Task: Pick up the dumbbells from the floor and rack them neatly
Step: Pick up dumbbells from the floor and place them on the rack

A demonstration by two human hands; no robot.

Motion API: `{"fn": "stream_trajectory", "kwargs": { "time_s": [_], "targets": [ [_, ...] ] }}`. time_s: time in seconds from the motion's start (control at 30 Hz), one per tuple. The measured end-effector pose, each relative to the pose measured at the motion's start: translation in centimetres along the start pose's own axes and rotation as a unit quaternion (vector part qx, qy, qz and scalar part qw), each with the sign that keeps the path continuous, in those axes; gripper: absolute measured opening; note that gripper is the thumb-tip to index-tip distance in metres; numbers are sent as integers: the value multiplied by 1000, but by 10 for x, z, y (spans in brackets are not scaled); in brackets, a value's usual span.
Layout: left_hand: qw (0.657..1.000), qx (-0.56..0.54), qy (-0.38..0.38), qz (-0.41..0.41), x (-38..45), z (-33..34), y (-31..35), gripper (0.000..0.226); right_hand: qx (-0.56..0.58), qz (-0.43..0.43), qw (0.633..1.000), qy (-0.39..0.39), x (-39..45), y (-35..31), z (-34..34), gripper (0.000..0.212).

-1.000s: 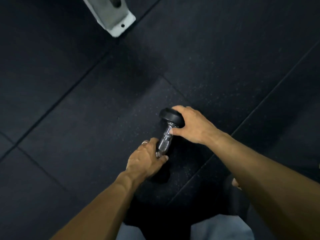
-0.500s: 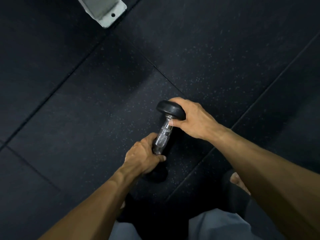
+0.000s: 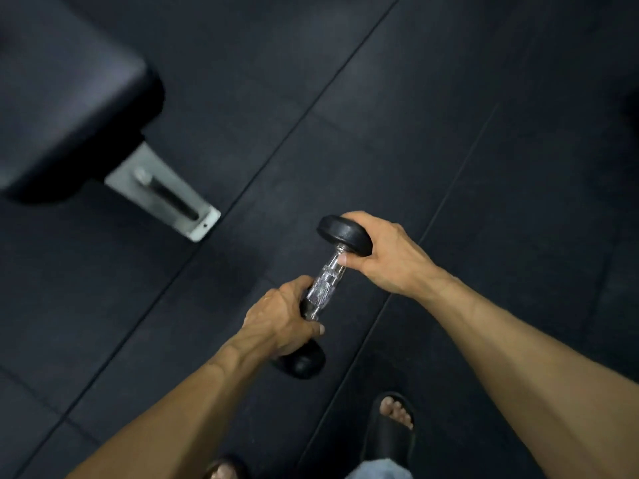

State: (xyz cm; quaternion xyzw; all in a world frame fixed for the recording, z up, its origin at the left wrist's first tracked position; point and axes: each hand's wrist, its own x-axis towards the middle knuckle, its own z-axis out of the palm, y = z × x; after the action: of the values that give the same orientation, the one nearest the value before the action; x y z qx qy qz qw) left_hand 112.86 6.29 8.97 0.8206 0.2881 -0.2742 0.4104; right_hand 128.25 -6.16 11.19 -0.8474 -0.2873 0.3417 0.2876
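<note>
A small dumbbell (image 3: 325,285) with black heads and a knurled chrome handle is held up off the black rubber floor, slanting from lower left to upper right. My left hand (image 3: 276,323) grips the near end of the handle, just above the lower head. My right hand (image 3: 383,257) holds the far head, fingers curled over it and thumb against the handle's collar. No rack is in view.
A bench with a black pad (image 3: 65,98) and a grey metal foot (image 3: 166,195) stands at the upper left. My feet in black sandals (image 3: 390,430) are at the bottom, right under the dumbbell. Dark rubber floor tiles (image 3: 484,133) stretch to the right and ahead.
The dumbbell has come up off the floor in both hands. The view has shifted, so the bench now shows much more and my feet appear at the bottom.
</note>
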Motion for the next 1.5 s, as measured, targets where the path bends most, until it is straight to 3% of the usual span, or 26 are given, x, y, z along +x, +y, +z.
{"fn": "stream_trajectory", "kwargs": {
  "time_s": [0.43, 0.7, 0.93, 1.17, 1.3, 1.5],
  "targets": [
    [984, 67, 35, 163, -79, -115, 340, 36, -8, -26, 986, 165, -111, -72, -347, 44],
    [961, 112, 1, 251, -78, -145, 493, 33, -16, -1, 970, 244, -151, -68, -489, 43],
    [920, 162, -58, 353, -30, -157, 620, 36, -2, 83, 932, 352, -166, -38, -584, 52],
    [861, 227, -162, 426, -17, -100, 732, 41, 14, 190, 878, 440, -236, 13, -638, 54],
    [814, 257, -221, 471, -33, -37, 792, 34, 12, 247, 842, 480, -301, 57, -656, 49],
    [761, 286, -290, 505, -61, 72, 873, 43, 13, 324, 798, 508, -399, 128, -687, 43]
  ]
}}
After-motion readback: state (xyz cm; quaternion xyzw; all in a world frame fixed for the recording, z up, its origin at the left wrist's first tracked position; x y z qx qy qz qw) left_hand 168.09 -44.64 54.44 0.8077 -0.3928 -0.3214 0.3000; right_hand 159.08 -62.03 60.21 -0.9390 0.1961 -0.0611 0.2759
